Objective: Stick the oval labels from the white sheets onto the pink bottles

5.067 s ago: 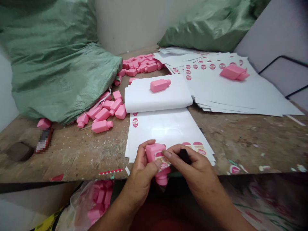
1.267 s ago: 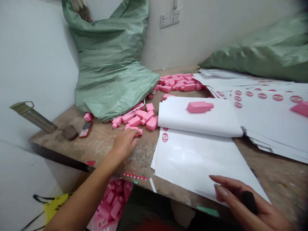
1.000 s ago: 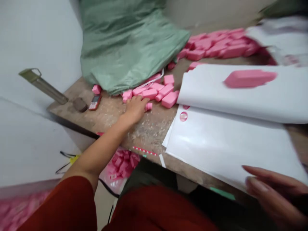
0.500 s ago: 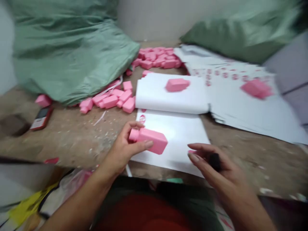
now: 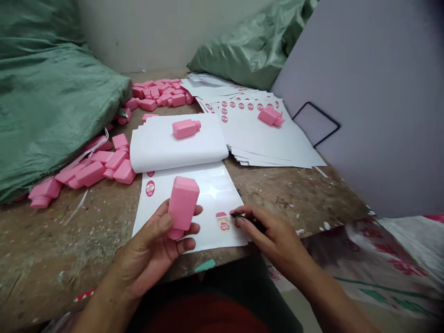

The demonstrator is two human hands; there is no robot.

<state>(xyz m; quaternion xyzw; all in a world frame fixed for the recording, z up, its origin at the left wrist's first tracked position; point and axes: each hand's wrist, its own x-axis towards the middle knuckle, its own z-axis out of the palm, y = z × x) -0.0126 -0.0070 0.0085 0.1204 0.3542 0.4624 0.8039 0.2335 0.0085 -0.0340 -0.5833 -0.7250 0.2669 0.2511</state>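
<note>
Gripped snugly in L hand [image 5: 152, 245] (head cam): 1 pink rectangular plastic btl [image 5: 183, 203], base up, above white label sheet [image 5: 206, 237]. R hand [image 5: 275, 236] pinches 1 slim black pointed tool [image 5: 236, 215], tip near 1 pink-and-cream label [image 5: 224, 223]. 2 more btls [image 5: 185, 129] lie on paper [image 5: 152, 150].
</note>
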